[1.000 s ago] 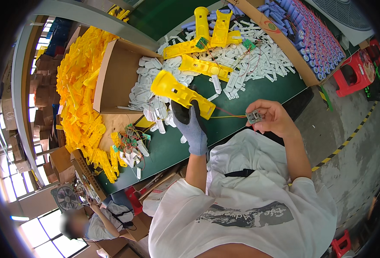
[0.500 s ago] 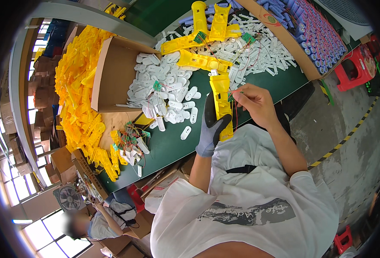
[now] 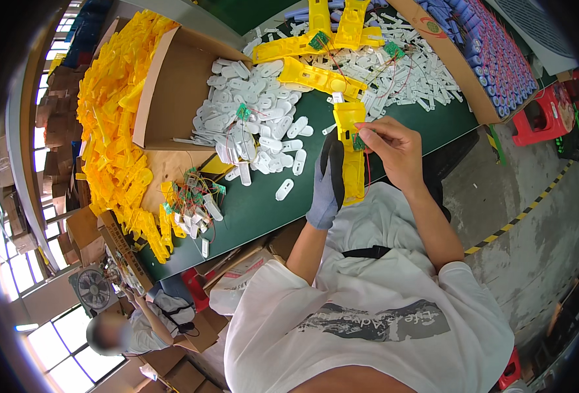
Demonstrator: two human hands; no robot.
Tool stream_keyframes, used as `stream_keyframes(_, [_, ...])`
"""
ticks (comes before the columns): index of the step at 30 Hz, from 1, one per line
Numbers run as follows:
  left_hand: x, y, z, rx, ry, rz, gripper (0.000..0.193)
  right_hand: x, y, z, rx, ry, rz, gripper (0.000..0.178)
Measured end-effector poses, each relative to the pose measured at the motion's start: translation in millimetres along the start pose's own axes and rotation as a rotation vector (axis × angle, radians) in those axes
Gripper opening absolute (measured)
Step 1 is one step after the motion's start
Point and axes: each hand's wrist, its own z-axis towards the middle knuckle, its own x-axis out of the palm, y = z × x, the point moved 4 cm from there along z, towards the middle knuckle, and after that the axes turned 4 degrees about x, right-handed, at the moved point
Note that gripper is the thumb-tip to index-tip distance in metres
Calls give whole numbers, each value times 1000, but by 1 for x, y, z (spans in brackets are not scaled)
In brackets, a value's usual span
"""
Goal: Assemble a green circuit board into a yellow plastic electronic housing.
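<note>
My left hand (image 3: pixel 327 187), in a grey glove with black fingers, grips a long yellow plastic housing (image 3: pixel 350 178) by its left side. The housing's hollow inner face is turned up. At its middle, my bare right hand (image 3: pixel 399 154) pinches a small green circuit board (image 3: pixel 358 142) between thumb and fingertips. The board sits against the housing's right part; whether it is seated cannot be told. A thin red wire hangs from it along the housing. Just beyond the housing's far end lies a small white piece (image 3: pixel 337 97).
On the green table (image 3: pixel 253 213) lie white oval plates (image 3: pixel 273 141), narrow white strips (image 3: pixel 427 78), more yellow housings (image 3: pixel 312 75) and a cluster of wired boards (image 3: pixel 194 196). Yellow parts (image 3: pixel 116 111) heap up left of a cardboard box (image 3: pixel 178 92). Purple cells (image 3: pixel 492 75) fill another box. A person (image 3: pixel 149 324) works at lower left.
The circuit board has moved from the housing's right edge onto its middle with my right hand. My left thumb no longer crosses the housing's near part. The whole view has shifted slightly.
</note>
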Motion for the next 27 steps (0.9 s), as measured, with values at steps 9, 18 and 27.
stream_keyframes(9, [3, -1, -2, 94, -5, 58, 38, 9, 3, 1, -131, -75, -349, 18])
stream_keyframes(18, [3, 2, -3, 106, -14, -5, 37, 11, 12, -3, -215, -149, -440, 18])
stream_keyframes(27, [-1, 4, -3, 128, -32, -13, 35, 16, 6, -1, -248, -133, -386, 17])
